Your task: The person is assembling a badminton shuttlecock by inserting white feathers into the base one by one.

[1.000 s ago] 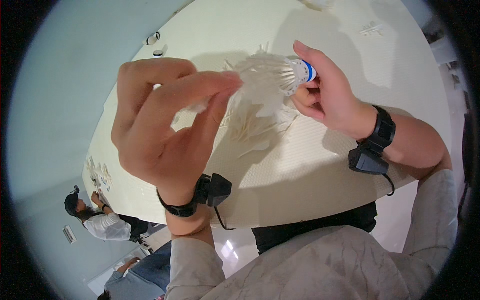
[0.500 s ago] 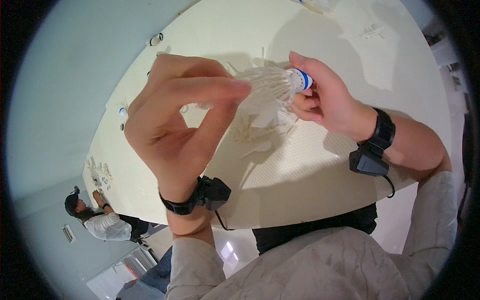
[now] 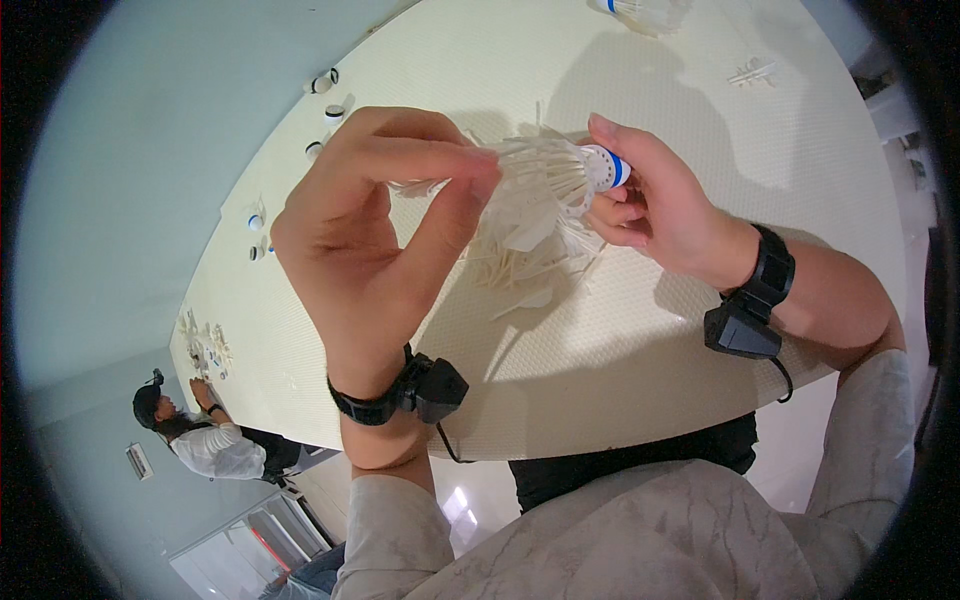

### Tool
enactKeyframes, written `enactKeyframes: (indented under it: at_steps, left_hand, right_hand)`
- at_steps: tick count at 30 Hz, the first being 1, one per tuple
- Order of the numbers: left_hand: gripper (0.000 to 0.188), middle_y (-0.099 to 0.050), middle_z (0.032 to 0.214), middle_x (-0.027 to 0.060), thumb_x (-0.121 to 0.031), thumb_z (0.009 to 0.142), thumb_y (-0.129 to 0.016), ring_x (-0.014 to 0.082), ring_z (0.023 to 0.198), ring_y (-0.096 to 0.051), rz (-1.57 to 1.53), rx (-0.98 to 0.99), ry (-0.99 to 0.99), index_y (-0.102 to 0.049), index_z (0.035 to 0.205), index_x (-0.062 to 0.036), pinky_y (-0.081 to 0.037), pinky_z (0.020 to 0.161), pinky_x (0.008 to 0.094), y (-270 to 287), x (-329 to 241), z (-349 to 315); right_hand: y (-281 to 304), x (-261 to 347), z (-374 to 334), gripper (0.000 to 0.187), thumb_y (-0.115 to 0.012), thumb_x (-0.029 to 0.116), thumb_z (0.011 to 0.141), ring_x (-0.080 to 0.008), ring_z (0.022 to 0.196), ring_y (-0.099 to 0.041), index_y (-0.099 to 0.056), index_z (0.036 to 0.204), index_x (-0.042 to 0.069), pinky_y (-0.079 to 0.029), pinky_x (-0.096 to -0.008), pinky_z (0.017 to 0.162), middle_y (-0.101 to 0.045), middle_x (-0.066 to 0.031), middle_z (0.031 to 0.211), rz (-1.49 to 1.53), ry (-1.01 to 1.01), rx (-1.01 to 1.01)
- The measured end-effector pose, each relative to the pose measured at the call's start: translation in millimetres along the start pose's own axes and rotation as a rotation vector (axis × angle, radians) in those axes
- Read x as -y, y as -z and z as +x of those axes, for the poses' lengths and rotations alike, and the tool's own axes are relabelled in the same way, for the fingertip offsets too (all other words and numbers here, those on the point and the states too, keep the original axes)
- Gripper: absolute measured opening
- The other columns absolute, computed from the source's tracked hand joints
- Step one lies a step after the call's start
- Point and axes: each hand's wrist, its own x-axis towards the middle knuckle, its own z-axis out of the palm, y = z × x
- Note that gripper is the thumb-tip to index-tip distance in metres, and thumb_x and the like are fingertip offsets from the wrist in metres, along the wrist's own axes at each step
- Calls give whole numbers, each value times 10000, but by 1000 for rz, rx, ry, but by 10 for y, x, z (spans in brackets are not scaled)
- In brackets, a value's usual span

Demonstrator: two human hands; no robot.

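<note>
A white feather shuttlecock [image 3: 553, 177] with a blue band round its base lies sideways between my hands. My right hand [image 3: 662, 200] grips it by the base, thumb above and fingers curled below. At the open end of the skirt my left hand [image 3: 385, 215] pinches thumb and forefinger together on a feather, mostly hidden by the fingertips. Beneath the shuttlecock, a pile of loose white feathers and quills [image 3: 535, 262] is heaped on the cream table [image 3: 580, 370].
Another shuttlecock [image 3: 640, 12] rests at the far edge, and some quill pieces [image 3: 752, 72] lie far right. Several cork bases, one a dark-banded base [image 3: 334, 115], line the left side. A person [image 3: 205, 435] works at the table's far left, beside a feather heap [image 3: 205, 345].
My left hand has shifted slightly right, its fingertips still at the skirt. My right hand and the shuttlecock have barely moved. The view has tilted a little, showing more cork bases.
</note>
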Motion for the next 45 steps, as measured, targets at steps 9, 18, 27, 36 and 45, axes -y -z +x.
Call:
enactKeyframes:
  at_steps: [9, 18, 27, 36, 45]
  left_hand:
    - [231, -701, 1055, 120, 154, 845, -739, 150, 968, -665, -37, -23, -17, -720, 1003, -13, -569, 797, 243, 8, 62, 17]
    - [209, -720, 985, 106, 141, 824, -772, 156, 937, -677, -11, -59, 63, -742, 976, 2, -579, 821, 259, -18, -4, -5]
    - [201, -717, 946, 104, 126, 786, -775, 177, 894, -667, 133, 0, -29, -729, 934, -2, -532, 805, 291, 11, -17, 12]
    - [209, -702, 958, 102, 108, 804, -747, 165, 891, -667, 11, -32, -12, -665, 951, -16, -528, 820, 283, -36, -36, -3]
    - [241, -696, 971, 105, 135, 789, -719, 167, 891, -655, 1, -49, -41, -659, 979, 0, -526, 822, 270, -51, -24, 6]
  right_hand:
    - [-21, 20, -16, 563, -375, 454, 1116, -82, 415, -274, -364, 645, 145, -214, -271, 424, -268, 54, 521, 10, -11, -18]
    - [-27, 35, -20, 585, -360, 462, 1118, -84, 419, -272, -350, 628, 144, -220, -272, 426, -259, 52, 523, -36, 3, -4]
    - [-14, 24, -13, 624, -336, 466, 1124, -87, 412, -277, -335, 586, 150, -235, -271, 429, -258, 55, 507, -67, 4, 2]
    - [-22, 27, -17, 626, -343, 468, 1123, -86, 418, -283, -334, 582, 152, -234, -278, 436, -258, 53, 506, -52, -14, -10]
    - [-8, 12, -7, 631, -347, 472, 1119, -87, 424, -286, -335, 574, 153, -240, -277, 444, -265, 50, 506, -67, -7, -7]
